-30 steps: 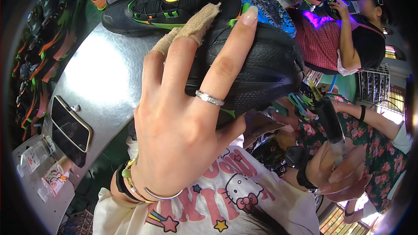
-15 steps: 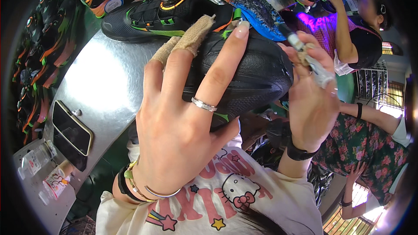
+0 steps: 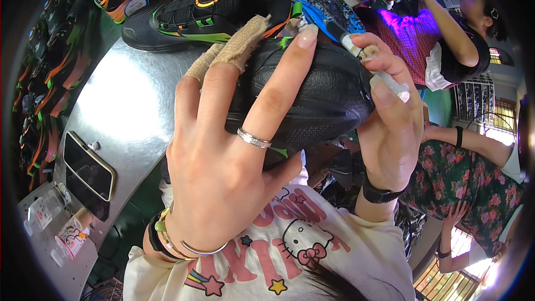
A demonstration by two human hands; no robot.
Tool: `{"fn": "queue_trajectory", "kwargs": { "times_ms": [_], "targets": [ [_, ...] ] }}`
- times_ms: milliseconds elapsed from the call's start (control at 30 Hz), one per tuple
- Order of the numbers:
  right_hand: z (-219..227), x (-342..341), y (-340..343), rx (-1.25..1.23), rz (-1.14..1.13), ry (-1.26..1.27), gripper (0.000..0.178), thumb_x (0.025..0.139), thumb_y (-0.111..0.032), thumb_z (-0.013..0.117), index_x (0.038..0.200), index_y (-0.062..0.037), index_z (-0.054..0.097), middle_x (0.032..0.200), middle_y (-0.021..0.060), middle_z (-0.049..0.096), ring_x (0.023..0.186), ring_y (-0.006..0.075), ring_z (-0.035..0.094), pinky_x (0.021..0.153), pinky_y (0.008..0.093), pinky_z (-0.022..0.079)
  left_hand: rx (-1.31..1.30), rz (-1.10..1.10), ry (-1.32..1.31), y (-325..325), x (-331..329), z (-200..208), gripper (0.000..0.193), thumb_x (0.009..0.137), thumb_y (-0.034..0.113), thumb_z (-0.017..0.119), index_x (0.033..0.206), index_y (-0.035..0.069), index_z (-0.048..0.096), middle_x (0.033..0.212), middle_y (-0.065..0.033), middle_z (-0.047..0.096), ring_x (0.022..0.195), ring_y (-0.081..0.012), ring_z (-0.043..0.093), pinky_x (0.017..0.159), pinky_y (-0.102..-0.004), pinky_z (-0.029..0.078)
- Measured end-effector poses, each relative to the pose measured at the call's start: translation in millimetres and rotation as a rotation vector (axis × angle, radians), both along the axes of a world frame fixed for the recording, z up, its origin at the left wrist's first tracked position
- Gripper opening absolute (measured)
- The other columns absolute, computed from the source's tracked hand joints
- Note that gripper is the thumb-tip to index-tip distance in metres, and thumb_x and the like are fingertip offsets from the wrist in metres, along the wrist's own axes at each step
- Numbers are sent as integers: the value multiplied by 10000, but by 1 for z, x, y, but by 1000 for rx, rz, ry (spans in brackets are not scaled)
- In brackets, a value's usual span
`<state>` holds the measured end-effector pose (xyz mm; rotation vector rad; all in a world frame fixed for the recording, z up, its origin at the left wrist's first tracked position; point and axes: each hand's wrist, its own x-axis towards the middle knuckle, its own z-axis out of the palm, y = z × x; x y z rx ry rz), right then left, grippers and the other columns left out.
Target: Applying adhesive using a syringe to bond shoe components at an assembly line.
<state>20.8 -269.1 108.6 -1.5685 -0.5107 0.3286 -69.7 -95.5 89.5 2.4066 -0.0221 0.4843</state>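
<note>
Black shoe point(image 3: 323, 89): near centre, toward 1 o'clock, over the worktop point(image 3: 131, 147). Left hand point(image 3: 214, 156): grip spread wide, fingers across the shoe, thumb on its 6 o'clock side. Right hand point(image 3: 393, 117): grip pinched on a slim tool point(image 3: 349, 43), dark end toward 10 o'clock.

Handling (judged): shoe light, springy, hard to break; textured side should hold well, smooth rounded end at 3 o'clock could slip. Best hold: palm over the top, thumb opposing. Tool probably light, stiff and slick; pinch the barrel.

Containers: clear bottle point(image 3: 45, 210) and printed cup point(image 3: 71, 239) at 8 o'clock; contents cannot be told. Blue piece point(image 3: 352, 18) at 1 o'clock, dark flecks on top; cannot tell whether it is a tray.
</note>
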Motion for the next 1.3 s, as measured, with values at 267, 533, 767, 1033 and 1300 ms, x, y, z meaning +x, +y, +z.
{"fn": "queue_trajectory", "kwargs": {
  "times_ms": [267,533,767,1033,1300],
  "targets": [
    [-7,1,-1,101,-3,154,323,865,-158,639,1147,-25,555,1303,122,452,1226,235,458,1075,367,353,-3,-7,-4,-1,-1,-2,1016,453,14,821,1412,94,493,1330,-195,532,1172,-388,543,975,-438,469],
    [-1,3,1,88,-5,216,468,839,-128,637,1270,-10,496,1309,109,459,1235,225,465,1073,362,362,3,-22,5,-1,0,-3,1021,448,7,828,1410,91,493,1331,-190,536,1174,-386,541,975,-440,468],
    [8,12,14,33,-40,109,488,897,-25,591,1358,26,438,1280,103,517,1184,179,515,1033,312,412,-4,7,-14,2,11,-1,990,491,27,831,1413,44,473,1328,-197,536,1164,-374,554,979,-424,465],
    [-9,34,7,446,-197,10,357,967,-116,455,1285,44,484,1309,161,508,1228,300,533,1074,462,395,-1133,-63,-115,29,6,5,945,732,40,770,1507,-21,232,1382,-169,474,1238,-239,523,1033,-363,434],
    [-44,47,0,321,-106,-64,482,813,108,440,1289,42,475,1324,176,500,1266,302,512,1127,430,346,-1465,11,-130,61,7,7,843,791,71,766,1474,9,275,1293,-118,533,1136,-184,576,939,-322,505]
  ]
}}
